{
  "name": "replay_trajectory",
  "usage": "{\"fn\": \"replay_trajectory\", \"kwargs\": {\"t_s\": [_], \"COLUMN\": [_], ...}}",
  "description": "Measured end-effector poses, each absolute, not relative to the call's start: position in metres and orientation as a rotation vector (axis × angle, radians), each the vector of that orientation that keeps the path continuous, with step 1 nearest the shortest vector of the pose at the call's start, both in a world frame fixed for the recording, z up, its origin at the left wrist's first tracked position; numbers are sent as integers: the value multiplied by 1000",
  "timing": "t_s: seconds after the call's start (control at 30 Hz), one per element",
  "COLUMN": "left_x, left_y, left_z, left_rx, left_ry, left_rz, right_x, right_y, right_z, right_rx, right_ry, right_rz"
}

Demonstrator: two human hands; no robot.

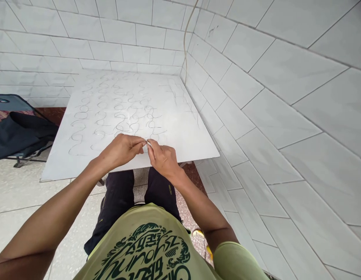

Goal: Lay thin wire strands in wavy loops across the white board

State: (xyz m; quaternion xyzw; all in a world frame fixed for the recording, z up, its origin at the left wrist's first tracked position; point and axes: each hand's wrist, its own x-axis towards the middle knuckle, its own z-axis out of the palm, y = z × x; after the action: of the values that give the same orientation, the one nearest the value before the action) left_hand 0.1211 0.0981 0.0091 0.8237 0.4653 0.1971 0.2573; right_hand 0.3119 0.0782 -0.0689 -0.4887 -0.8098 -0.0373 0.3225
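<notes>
My left hand (122, 149) and my right hand (163, 157) meet over the near edge of a white table (195, 144). Both pinch a thin piece of wire (146, 142) between thumb and fingertips, where the two hands touch. The wire is very fine and mostly hidden by the fingers. Beyond the hands, several bent S-shaped wire pieces (122, 112) lie in rows across the tabletop.
A white tiled wall (270, 97) runs along the table's right side and behind it. A thin cable (185, 39) hangs in the corner. A dark folding chair with fabric (20, 132) stands at the left on the tiled floor. My knees are under the table's edge.
</notes>
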Motion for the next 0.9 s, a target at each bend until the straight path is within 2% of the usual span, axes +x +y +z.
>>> {"fn": "replay_trajectory", "kwargs": {"t_s": [0.23, 0.43, 0.67, 0.9], "left_x": [112, 108, 101, 97], "left_y": [95, 90, 88, 91], "left_z": [11, 12, 5, 6], "left_rx": [2292, 2256, 2248, 2216], "left_ry": [1375, 1411, 1397, 1436], "left_rz": [507, 468, 476, 474], "right_x": [327, 326, 316, 315], "right_y": [63, 69, 62, 44], "right_z": [-65, -78, -90, -89], "right_rx": [-1224, -1263, -1374, -1234], "right_ry": [-2457, -2363, -2086, -2081], "right_rz": [-116, 6, 306, 838]}}
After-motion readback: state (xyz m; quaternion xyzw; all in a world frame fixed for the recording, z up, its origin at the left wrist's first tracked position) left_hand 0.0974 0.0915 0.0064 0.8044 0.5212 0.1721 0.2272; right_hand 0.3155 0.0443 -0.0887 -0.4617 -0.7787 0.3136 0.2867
